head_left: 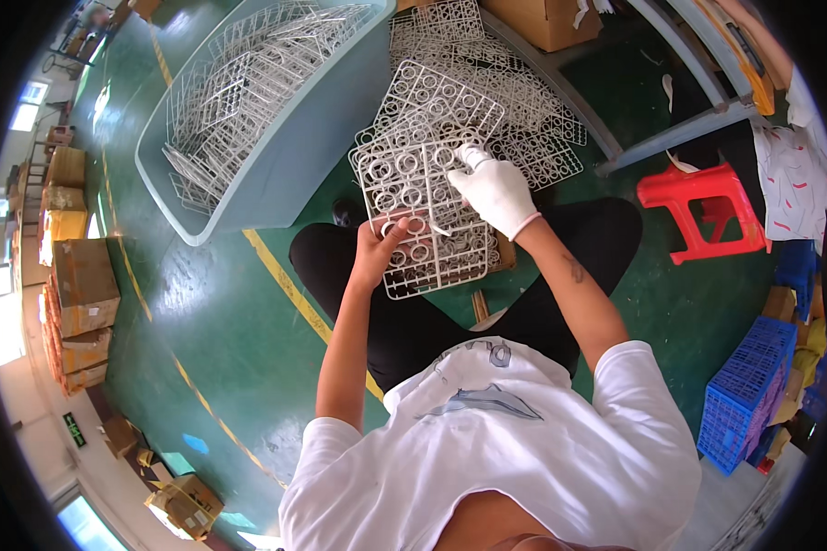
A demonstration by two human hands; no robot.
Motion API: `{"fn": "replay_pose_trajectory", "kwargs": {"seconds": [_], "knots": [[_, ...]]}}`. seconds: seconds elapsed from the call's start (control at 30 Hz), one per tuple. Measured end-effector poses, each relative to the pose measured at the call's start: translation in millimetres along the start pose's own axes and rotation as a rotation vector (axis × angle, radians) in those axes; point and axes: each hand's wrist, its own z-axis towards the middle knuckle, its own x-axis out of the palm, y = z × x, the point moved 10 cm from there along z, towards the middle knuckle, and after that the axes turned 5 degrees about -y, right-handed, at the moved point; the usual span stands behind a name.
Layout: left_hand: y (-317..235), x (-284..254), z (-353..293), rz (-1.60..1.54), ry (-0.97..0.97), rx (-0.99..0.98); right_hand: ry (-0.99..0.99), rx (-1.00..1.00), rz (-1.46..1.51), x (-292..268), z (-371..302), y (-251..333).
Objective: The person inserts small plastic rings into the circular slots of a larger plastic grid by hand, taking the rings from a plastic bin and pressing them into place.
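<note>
A white plastic moulding frame [413, 179] full of small rings rests over my lap. My bare left hand [379, 248] grips its lower left edge, thumb on top. My right hand [494, 188], in a white glove, presses on the frame's upper right part, fingers on a ring near its top. More of the same white ring frames [524, 110] lie piled on the floor just beyond it. I sit with black trousers and a white shirt below the frame.
A large grey-blue tub [276, 165] heaped with white frames stands to the left front. A red plastic stool [703, 207] is at the right, blue crates [749, 386] further right, cardboard boxes [78, 294] along the left, a grey metal table leg [680, 133] beyond.
</note>
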Motion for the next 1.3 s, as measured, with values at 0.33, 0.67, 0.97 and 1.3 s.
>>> {"fn": "replay_pose_trajectory", "kwargs": {"seconds": [0.33, 0.67, 0.97, 1.3], "knots": [[8, -6, -6, 0.041, 0.059, -0.023, 0.552, 0.172, 1.097, 30, 0, -35], [4, -1, -1, 0.036, 0.016, -0.018, -0.046, -0.015, 0.514, -12, -8, 6], [10, -2, -5, 0.051, 0.043, -0.049, 0.209, 0.380, 0.792, 44, -4, -23], [22, -41, -3, 0.011, -0.197, -0.059, 0.435, -0.082, 0.366, 65, -21, -26]]}}
